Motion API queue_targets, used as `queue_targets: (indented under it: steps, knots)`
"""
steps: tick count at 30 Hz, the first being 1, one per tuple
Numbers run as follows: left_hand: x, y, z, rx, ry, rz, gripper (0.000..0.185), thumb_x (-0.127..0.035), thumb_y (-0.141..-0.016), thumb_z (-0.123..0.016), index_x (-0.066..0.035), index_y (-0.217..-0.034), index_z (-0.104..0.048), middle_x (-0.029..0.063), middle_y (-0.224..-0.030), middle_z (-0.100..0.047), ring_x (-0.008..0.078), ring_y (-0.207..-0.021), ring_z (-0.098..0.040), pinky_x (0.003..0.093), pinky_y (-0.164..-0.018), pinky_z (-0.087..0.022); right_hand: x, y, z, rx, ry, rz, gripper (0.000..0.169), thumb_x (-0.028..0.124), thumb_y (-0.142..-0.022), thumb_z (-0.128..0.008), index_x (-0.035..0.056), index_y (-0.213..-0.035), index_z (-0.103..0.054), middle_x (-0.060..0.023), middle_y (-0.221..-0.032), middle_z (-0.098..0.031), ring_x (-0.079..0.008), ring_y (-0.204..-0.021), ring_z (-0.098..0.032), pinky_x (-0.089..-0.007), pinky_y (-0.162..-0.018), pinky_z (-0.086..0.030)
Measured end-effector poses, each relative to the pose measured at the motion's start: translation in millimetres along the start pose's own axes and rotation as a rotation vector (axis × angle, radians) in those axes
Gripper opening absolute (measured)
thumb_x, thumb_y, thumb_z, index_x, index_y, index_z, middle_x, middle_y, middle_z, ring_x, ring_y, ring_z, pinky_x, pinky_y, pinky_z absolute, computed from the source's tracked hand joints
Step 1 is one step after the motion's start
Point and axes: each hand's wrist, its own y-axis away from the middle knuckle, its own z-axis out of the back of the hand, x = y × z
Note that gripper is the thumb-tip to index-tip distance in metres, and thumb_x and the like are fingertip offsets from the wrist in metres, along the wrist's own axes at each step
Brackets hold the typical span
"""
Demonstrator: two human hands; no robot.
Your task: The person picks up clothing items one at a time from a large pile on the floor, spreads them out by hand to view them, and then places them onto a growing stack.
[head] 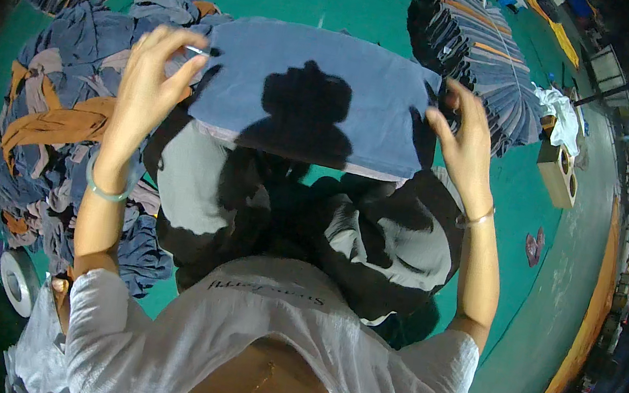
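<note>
A blue folded piece of cloth (234, 81) is spread before me, above my knees, with a pale underside at its near edge. At its left end is my left hand (154, 66), holding a small slim metal tool (195, 50) mostly hidden in the palm. My right hand (468, 128) is by the cloth's right end, thumb and fingers apart with nothing visible between them. Dark shadows of my head and hands fall on the cloth. What supports the cloth is hidden.
To my left lies a loose heap of blue, grey and mustard garments (63, 122), with a white tape roll (19, 282) nearby. A tied stack of folded clothes (482, 57) stands at the far right. A beige box (558, 175) and slippers (534, 246) rest on the green floor (509, 299).
</note>
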Motion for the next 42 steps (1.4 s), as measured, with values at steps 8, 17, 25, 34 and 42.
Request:
queue_targets:
  steps: [8, 17, 25, 34, 42]
  knots:
    - [0, 5, -99, 0.254, -0.322, -0.204, 0.074, -0.051, -0.08, -0.058, -0.019, -0.14, -0.029, 0.0121, -0.144, -0.027, 0.0296, -0.133, -0.025, 0.0535, -0.104, -0.025, 23, -18, -99, 0.232, 0.445, 0.211, 0.08, 0.058, -0.079, -0.052, 0.0165, -0.141, -0.025, -0.0168, -0.146, -0.018, -0.0415, -0.133, -0.015, -0.0704, -0.093, -0.019]
    - [246, 182, -28, 0.09, 0.071, 0.691, 0.055, -0.045, -0.084, -0.055, 0.001, -0.114, -0.054, 0.0226, -0.107, -0.06, 0.0321, -0.102, -0.058, 0.038, -0.083, -0.046, 2, -13, -89, 0.31, 0.2, 0.256, 0.081, 0.05, -0.082, -0.055, 0.0123, -0.143, -0.019, -0.0157, -0.148, -0.014, -0.0387, -0.135, -0.012, -0.0571, -0.104, -0.015]
    - [230, 493, -76, 0.581, -0.956, 1.109, 0.066, -0.031, -0.08, -0.058, -0.017, -0.138, -0.03, 0.0117, -0.131, -0.039, 0.0327, -0.127, -0.031, 0.0679, -0.095, -0.02, 9, -26, -89, 0.322, 0.229, 0.321, 0.075, 0.048, -0.085, -0.052, 0.0099, -0.142, -0.022, -0.0163, -0.146, -0.021, -0.0366, -0.133, -0.02, -0.0472, -0.106, -0.016]
    - [240, 393, -52, 0.059, -0.368, 0.737, 0.029, -0.012, -0.079, -0.059, -0.008, -0.106, -0.051, 0.0158, -0.095, -0.054, 0.0375, -0.092, -0.053, 0.0434, -0.072, -0.044, 9, -35, -84, 0.388, 0.194, 0.296, 0.071, 0.041, -0.085, -0.055, 0.0104, -0.141, -0.025, -0.0175, -0.144, -0.025, -0.0348, -0.133, -0.022, -0.0452, -0.107, -0.017]
    - [174, 231, 64, -0.399, 0.345, 0.669, 0.023, -0.018, -0.091, -0.054, 0.003, -0.1, -0.053, 0.0016, -0.085, -0.054, 0.0086, -0.081, -0.046, 0.0227, -0.075, -0.039, 47, -59, -64, 0.374, 0.126, 0.311, 0.06, 0.037, -0.088, -0.053, 0.0129, -0.139, -0.033, -0.0161, -0.141, -0.032, -0.0323, -0.132, -0.027, -0.0498, -0.106, -0.016]
